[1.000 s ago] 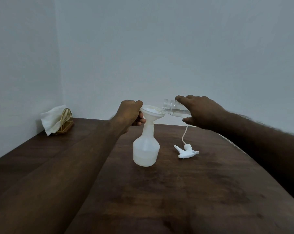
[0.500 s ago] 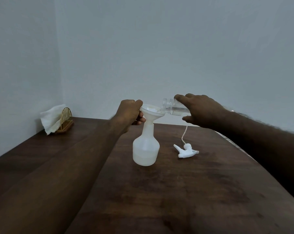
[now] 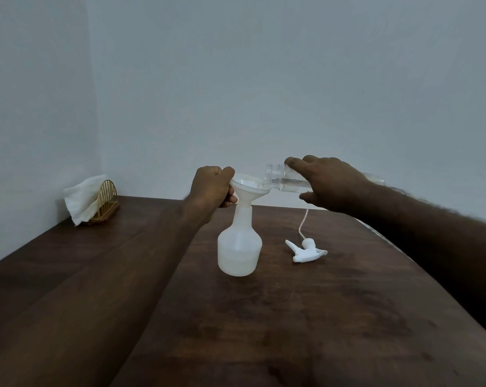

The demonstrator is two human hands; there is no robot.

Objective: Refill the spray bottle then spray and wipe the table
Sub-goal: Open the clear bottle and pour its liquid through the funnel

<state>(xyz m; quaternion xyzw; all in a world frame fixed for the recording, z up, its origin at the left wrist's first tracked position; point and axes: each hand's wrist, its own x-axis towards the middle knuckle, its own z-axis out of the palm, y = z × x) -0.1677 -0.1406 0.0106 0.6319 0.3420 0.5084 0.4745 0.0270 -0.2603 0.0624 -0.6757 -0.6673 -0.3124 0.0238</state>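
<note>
My left hand (image 3: 212, 188) pinches the funnel (image 3: 248, 188); my right hand (image 3: 328, 182) grips the tilted clear bottle (image 3: 280, 178). Steeper tilting risks overflowing onto the table (image 3: 320, 317).

Two bare forearms, no sleeves in view, fine hair along the right forearm, left hand (image 3: 212, 187), right hand (image 3: 329, 182)

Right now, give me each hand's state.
Left hand: closed on the funnel.
Right hand: closed on the clear bottle, tipped over the funnel.
</note>
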